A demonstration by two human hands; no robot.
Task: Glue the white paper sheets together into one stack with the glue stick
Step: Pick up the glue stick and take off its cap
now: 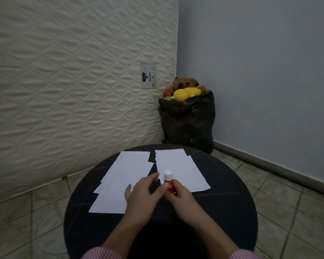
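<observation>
Two groups of white paper sheets lie on a round black table. The left sheets overlap in a staggered pile; the right sheets overlap too. My right hand holds a red glue stick upright, its white cap on top, over the gap between the groups. My left hand hovers over the left pile's right edge, fingers spread, its thumb touching the glue stick's body near my right hand.
A quilted mattress leans against the wall behind the table. A black plastic bag full of plush toys stands in the corner beyond the table. Tiled floor surrounds the table.
</observation>
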